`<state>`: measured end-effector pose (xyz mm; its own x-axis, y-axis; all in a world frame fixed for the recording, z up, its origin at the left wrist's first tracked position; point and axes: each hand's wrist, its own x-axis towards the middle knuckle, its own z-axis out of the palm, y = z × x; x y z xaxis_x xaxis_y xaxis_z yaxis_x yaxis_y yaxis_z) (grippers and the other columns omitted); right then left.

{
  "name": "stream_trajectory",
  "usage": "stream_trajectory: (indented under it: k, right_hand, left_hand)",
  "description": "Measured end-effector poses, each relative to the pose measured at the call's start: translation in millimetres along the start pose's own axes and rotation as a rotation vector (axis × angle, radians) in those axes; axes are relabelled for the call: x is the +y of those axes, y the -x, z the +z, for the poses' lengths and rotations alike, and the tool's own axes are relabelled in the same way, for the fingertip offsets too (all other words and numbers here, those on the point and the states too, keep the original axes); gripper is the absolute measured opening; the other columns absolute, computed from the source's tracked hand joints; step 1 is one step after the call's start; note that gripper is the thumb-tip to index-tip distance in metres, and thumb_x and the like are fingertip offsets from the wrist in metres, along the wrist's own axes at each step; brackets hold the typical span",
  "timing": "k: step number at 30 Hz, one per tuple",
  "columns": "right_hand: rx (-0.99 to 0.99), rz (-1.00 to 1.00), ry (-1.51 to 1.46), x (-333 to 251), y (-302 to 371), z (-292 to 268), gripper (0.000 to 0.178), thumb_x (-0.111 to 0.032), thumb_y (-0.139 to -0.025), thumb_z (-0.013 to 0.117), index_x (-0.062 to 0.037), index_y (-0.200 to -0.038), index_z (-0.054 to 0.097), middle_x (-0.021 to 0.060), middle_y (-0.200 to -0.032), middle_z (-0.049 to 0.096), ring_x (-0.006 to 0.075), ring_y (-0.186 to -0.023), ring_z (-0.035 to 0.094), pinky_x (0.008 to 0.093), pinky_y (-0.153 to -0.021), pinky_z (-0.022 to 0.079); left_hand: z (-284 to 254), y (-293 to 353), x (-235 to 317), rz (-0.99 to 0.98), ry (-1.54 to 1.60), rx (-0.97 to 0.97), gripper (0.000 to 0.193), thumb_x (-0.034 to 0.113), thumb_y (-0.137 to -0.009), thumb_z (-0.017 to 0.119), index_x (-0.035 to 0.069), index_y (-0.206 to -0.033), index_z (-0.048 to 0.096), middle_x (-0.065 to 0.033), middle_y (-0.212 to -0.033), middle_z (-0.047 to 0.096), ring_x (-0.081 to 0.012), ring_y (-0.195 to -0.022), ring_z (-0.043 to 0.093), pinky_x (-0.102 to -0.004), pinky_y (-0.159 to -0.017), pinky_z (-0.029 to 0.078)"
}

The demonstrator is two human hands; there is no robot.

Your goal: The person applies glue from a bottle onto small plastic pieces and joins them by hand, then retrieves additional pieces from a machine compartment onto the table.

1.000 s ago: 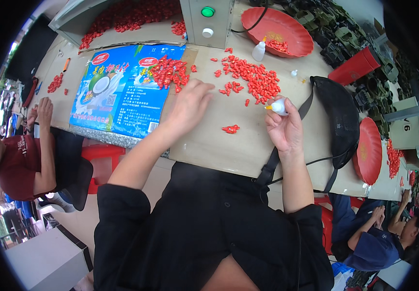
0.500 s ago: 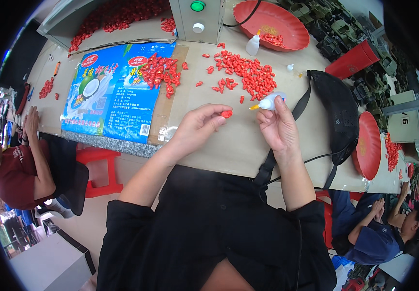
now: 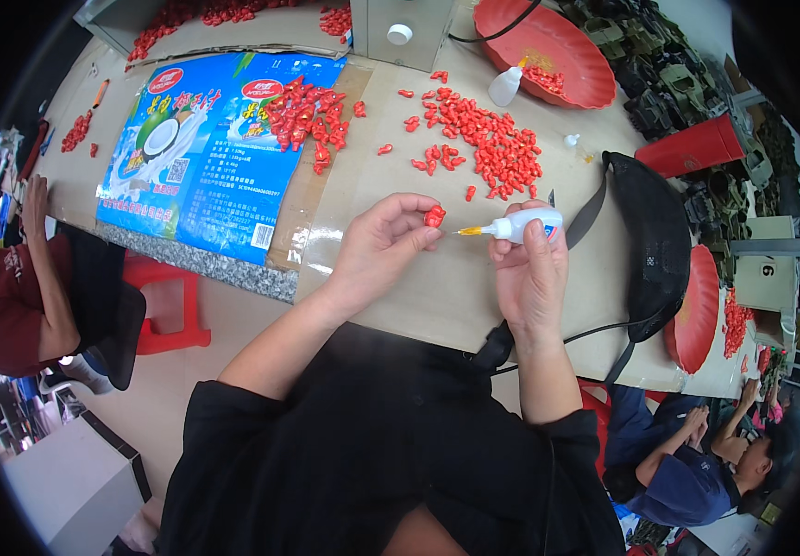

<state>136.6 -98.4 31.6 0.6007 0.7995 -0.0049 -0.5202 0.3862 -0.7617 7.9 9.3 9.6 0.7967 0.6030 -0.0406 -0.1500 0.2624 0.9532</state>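
Observation:
Between the thumb and fingers of my left hand is a small red plastic piece, held just above the table. My right hand is closed around a small white squeeze bottle with a yellow nozzle and a thin tip. The bottle lies nearly level, its tip pointing left at the red piece, a small gap apart as far as I can see. Beyond my hands lies a loose pile of similar red pieces. Another heap of them rests on blue printed cardboard.
A second white bottle stands by a red scalloped dish at the back. A black mesh bag with straps lies at the right, near a red cylinder. A grey box with a white knob stands behind. People sit at both sides.
The squeeze bottle has tipped level and its nozzle has come closer to the red piece in my left hand. The whole view has shifted slightly.

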Motion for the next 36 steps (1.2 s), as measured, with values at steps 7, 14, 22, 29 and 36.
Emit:
stream_trajectory:
  k: [7, 14, 22, 29, 36]
  right_hand:
    - [0.01, -0.107, 0.171, 8, 1, -1, 0.025, -0.011, -0.08, 0.056, -0.0027, -0.098, 0.042, 0.0081, -0.085, 0.05, 0.0132, -0.067, 0.051, 0.0256, -0.058, 0.043]
    - [-0.062, -0.251, 0.367, 11, 2, -4, 0.024, -0.011, -0.08, 0.056, -0.0021, -0.097, 0.041, 0.0089, -0.086, 0.051, 0.0127, -0.068, 0.051, 0.0242, -0.061, 0.043]
    - [-0.059, -0.235, 0.407, 12, 4, -2, 0.024, -0.013, -0.081, 0.054, -0.004, -0.099, 0.042, 0.0107, -0.092, 0.048, 0.0154, -0.069, 0.05, 0.0273, -0.061, 0.041]
    - [-0.066, -0.223, 0.421, 12, 4, -4, 0.025, -0.013, -0.08, 0.055, -0.0043, -0.1, 0.041, 0.0112, -0.093, 0.048, 0.0161, -0.071, 0.05, 0.0278, -0.061, 0.042]
    - [-0.06, -0.215, 0.43, 11, 3, -3, 0.026, -0.013, -0.08, 0.055, -0.004, -0.1, 0.041, 0.0112, -0.093, 0.048, 0.0158, -0.071, 0.05, 0.0276, -0.061, 0.041]
  left_hand:
    - [2, 2, -3, -0.007, -0.02, 0.026, 0.026, 0.001, -0.08, 0.051, -0.002, -0.105, 0.044, -0.0053, -0.087, 0.055, -0.0121, -0.083, 0.056, -0.0236, -0.073, 0.045]
    - [0, 3, -2, -0.033, -0.028, 0.014, 0.026, 0.001, -0.08, 0.051, -0.002, -0.106, 0.044, -0.0066, -0.087, 0.056, -0.0126, -0.082, 0.057, -0.0242, -0.072, 0.046]
    - [0, 4, -5, -0.027, -0.063, 0.037, 0.024, 0.001, -0.081, 0.052, -0.003, -0.103, 0.045, -0.008, -0.087, 0.058, -0.0117, -0.079, 0.057, -0.0228, -0.07, 0.045]
    - [1, 5, -3, -0.032, -0.082, 0.047, 0.023, 0.001, -0.081, 0.052, -0.003, -0.103, 0.046, -0.0087, -0.087, 0.059, -0.0115, -0.078, 0.057, -0.0226, -0.07, 0.045]
    - [1, 5, -2, -0.035, -0.079, 0.039, 0.024, 0.001, -0.081, 0.052, -0.003, -0.104, 0.046, -0.0083, -0.087, 0.058, -0.0117, -0.079, 0.057, -0.0229, -0.07, 0.045]
